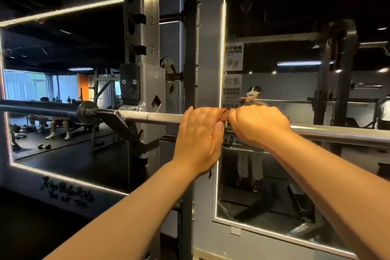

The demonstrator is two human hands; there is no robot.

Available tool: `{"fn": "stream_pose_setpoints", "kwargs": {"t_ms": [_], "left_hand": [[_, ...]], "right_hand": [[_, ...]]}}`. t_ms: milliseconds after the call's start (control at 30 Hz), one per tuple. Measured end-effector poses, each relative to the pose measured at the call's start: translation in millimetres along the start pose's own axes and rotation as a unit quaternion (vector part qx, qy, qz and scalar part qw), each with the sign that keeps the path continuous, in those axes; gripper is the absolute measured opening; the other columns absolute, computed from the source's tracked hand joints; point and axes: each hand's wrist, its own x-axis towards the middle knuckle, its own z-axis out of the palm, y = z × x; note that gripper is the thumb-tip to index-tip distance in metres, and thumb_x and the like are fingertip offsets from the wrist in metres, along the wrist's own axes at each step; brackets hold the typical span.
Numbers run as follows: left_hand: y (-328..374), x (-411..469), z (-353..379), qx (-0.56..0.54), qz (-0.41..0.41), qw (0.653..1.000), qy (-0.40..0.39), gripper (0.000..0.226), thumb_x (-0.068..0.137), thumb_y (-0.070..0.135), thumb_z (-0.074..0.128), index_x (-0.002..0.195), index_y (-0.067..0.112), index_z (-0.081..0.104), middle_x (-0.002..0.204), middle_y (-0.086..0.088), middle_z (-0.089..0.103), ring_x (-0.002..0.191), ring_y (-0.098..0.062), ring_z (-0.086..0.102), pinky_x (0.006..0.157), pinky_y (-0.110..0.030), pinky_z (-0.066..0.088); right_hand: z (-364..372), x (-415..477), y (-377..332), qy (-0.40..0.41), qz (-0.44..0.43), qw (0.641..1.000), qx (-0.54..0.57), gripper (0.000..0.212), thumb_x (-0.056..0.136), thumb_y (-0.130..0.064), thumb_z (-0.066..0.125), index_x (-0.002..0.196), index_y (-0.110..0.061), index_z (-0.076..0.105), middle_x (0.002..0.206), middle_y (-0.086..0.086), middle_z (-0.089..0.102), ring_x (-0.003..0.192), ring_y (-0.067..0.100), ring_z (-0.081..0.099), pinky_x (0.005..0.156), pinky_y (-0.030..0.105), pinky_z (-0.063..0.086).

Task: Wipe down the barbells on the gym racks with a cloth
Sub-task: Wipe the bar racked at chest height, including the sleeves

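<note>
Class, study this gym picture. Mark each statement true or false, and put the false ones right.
1. The left hand and the right hand both curl over the barbell. True.
2. The cloth is blue. False: it is reddish-brown and bunched between the hands.
3. The barbell lies on the floor. False: it rests on the rack's hook.
4. A mirror on the wall reflects the person. True.

Left grip [198,139] bare, right grip [259,124] bare, both forearms [126,213] unsleeved
</note>
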Motion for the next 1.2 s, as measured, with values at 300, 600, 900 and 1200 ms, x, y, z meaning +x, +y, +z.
{"fn": "stream_pose_setpoints", "kwargs": {"t_ms": [300, 600, 900, 1200], "left_hand": [[9.1, 63.4, -20.6, 0.113, -0.08, 0.966, -0.219, 0.036, 0.107, 0.039, 0.029, 0.105, 0.02, 0.06, 0.093, 0.002, 0.062, 0.087, -0.02, 0.06, 0.085, -0.041, 0.047], [-19.5, 16.7, -17.8, -0.04, 0.036, 0.992, -0.112, 0.047, 0.108, 0.043, 0.027, 0.141, 0.022, 0.053, 0.136, 0.004, 0.061, 0.13, -0.012, 0.05, 0.114, -0.033, 0.029], [-2.1, 30.4, -2.3, 0.06, -0.061, 0.996, -0.017, 0.045, 0.101, 0.037, 0.025, 0.096, 0.017, 0.066, 0.086, 0.003, 0.064, 0.078, -0.018, 0.055, 0.077, -0.034, 0.037], [-36.8, 21.1, -23.9, 0.139, 0.038, 0.985, -0.098, 0.036, 0.101, 0.036, 0.041, 0.118, 0.016, 0.066, 0.105, -0.005, 0.068, 0.098, -0.025, 0.064, 0.095, -0.045, 0.05]], "right_hand": [[-4.2, -4.2, 2.2, 0.002, -0.004, 1.0, 0.004, 0.021, 0.109, -0.027, 0.044, 0.123, -0.014, 0.054, 0.113, 0.006, 0.066, 0.1, 0.027, 0.068, 0.084, 0.04, 0.057], [1.0, -0.7, 2.8, 0.012, -0.014, 1.0, 0.001, 0.013, 0.107, -0.027, 0.048, 0.11, -0.016, 0.052, 0.102, 0.004, 0.064, 0.09, 0.026, 0.066, 0.082, 0.043, 0.06], [3.6, -0.5, 3.0, 0.038, -0.027, 0.999, -0.022, 0.013, 0.106, -0.027, 0.047, 0.101, -0.015, 0.045, 0.094, 0.004, 0.06, 0.084, 0.028, 0.065, 0.067, 0.039, 0.054], [0.2, -2.5, 4.9, 0.015, -0.044, 0.999, -0.022, 0.014, 0.107, -0.029, 0.046, 0.103, -0.016, 0.041, 0.093, 0.005, 0.057, 0.085, 0.026, 0.063, 0.079, 0.045, 0.059]]}}
